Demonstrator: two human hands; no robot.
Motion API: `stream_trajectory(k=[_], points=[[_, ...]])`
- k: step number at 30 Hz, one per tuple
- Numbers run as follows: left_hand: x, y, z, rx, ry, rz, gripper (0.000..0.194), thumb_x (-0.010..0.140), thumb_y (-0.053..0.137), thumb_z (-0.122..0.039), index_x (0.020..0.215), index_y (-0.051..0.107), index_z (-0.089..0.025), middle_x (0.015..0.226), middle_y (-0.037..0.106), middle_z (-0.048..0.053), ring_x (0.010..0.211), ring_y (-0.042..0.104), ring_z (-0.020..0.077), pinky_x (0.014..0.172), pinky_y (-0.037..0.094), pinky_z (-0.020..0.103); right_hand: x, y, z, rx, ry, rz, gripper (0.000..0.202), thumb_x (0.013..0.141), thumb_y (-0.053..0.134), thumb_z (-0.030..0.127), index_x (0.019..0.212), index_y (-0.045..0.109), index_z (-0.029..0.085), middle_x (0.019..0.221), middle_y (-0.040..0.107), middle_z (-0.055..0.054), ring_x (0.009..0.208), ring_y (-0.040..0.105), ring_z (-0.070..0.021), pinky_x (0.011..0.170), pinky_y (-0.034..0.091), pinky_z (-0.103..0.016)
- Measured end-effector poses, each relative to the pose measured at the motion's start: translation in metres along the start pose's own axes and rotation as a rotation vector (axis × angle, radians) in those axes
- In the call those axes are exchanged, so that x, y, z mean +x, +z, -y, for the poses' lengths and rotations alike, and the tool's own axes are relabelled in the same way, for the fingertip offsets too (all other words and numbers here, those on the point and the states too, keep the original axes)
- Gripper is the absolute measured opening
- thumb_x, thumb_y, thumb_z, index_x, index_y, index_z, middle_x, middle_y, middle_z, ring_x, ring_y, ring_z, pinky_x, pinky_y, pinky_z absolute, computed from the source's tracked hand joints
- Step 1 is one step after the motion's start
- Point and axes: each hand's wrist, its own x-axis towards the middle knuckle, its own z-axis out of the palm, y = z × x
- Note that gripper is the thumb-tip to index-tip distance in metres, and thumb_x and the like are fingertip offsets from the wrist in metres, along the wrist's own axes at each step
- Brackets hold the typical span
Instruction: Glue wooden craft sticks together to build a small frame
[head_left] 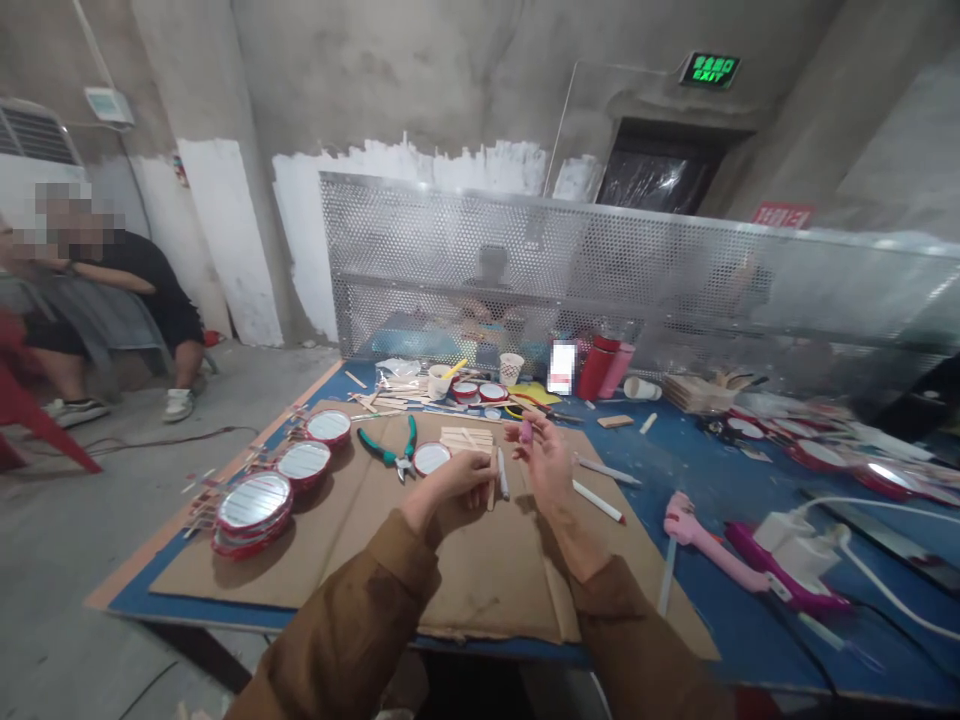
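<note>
A blue table (705,470) stands on a grey concrete floor (300,375), a cardboard sheet (337,515) spread along its near edge. Over the sheet's middle, the person's left hand (450,482) has its fingers closed on a wooden stick (492,488). A pale pen-like tube (503,475) shows just beside the stick; whether it is held cannot be told. The right hand (551,470) is raised nearby with fingers half-curled around a small pink piece (526,432), though a firm grip is unclear.

Round red-rimmed mirrors (255,503) line the table's left edge, with green-handled pliers (375,447) to their right. Toward the right edge lie a pink glue gun (712,550) and a purple power strip (821,602). A red bottle (600,367) stands near the far edge, before a perforated metal panel (420,230).

Beyond, the concrete wall (390,70) is roughly whitewashed below, and a lit exit sign (712,70) hangs above a dark doorway (652,165). Past the left edge sits another person (142,270), near a red chair (45,390).
</note>
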Motion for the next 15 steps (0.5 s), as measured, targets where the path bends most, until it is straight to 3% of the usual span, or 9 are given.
stream_trajectory(k=[2, 4, 7, 11, 15], points=[[0.000, 0.000, 0.000, -0.029, 0.001, 0.016, 0.030, 0.085, 0.053, -0.044, 0.074, 0.048, -0.016, 0.051, 0.055, -0.002, 0.035, 0.047, 0.0071, 0.040, 0.037, 0.019, -0.004, 0.001, -0.011, -0.123, -0.074, -0.067, 0.042, 0.072, 0.064, 0.046, 0.102, 0.055, 0.018, 0.082, 0.066, -0.005, 0.072, 0.064, -0.0181, 0.056, 0.047, -0.025], [0.000, 0.000, 0.001, -0.033, -0.002, 0.023, 0.030, 0.085, 0.053, -0.044, 0.074, 0.048, -0.017, 0.050, 0.054, -0.003, 0.035, 0.047, 0.0068, 0.040, 0.037, 0.018, -0.010, 0.000, -0.018, -0.244, -0.095, -0.119, 0.036, 0.078, 0.059, 0.049, 0.096, 0.058, 0.018, 0.077, 0.063, -0.002, 0.066, 0.060, -0.0152, 0.056, 0.047, -0.025], [0.001, 0.000, 0.001, -0.019, -0.005, 0.014, 0.029, 0.086, 0.053, -0.042, 0.074, 0.048, -0.017, 0.048, 0.052, -0.003, 0.035, 0.046, 0.0067, 0.040, 0.037, 0.018, -0.019, -0.001, -0.018, -0.331, -0.114, -0.098, 0.034, 0.084, 0.052, 0.050, 0.089, 0.062, 0.018, 0.065, 0.057, 0.001, 0.059, 0.054, -0.0130, 0.055, 0.044, -0.024], [0.001, 0.000, 0.001, -0.040, -0.004, 0.038, 0.028, 0.088, 0.051, -0.041, 0.075, 0.049, -0.016, 0.047, 0.052, -0.003, 0.036, 0.046, 0.0067, 0.040, 0.037, 0.018, -0.024, 0.002, -0.011, -0.332, -0.098, -0.065, 0.036, 0.086, 0.049, 0.049, 0.078, 0.065, 0.017, 0.057, 0.048, 0.003, 0.053, 0.047, -0.0113, 0.050, 0.039, -0.022], [0.001, -0.001, 0.001, -0.047, -0.017, 0.060, 0.029, 0.088, 0.050, -0.043, 0.076, 0.048, -0.017, 0.049, 0.053, -0.003, 0.036, 0.047, 0.0075, 0.040, 0.038, 0.019, -0.026, 0.005, -0.007, -0.248, -0.018, -0.096, 0.028, 0.083, 0.053, 0.046, 0.084, 0.059, 0.018, 0.055, 0.051, 0.005, 0.047, 0.046, -0.0107, 0.045, 0.038, -0.022]])
